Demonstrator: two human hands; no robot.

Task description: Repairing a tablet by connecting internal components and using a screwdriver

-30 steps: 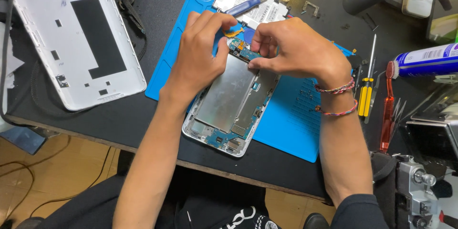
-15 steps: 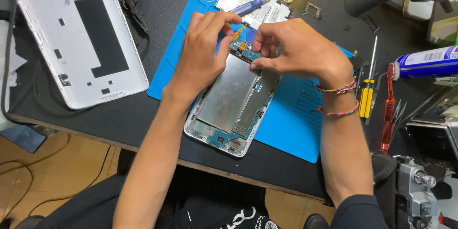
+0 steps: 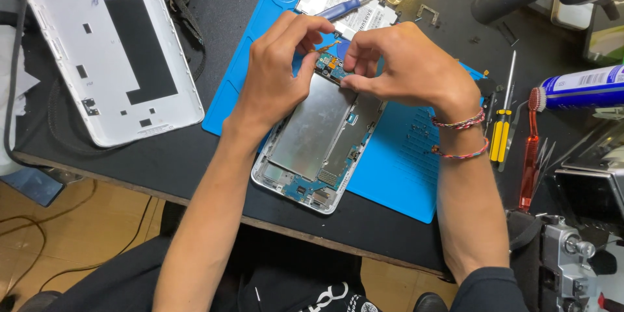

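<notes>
Both hands, left hand (image 3: 276, 71) and right hand (image 3: 406, 65), still pinch parts atop the opened tablet (image 3: 322, 143).

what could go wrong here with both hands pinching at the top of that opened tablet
1. The left hand and right hand pinch at a thin orange flex strip by the small circuit board; a hard tug might tear it.
2. The opened tablet overhangs the blue mat toward the table edge; downward pressure might tip or slide it.
</notes>
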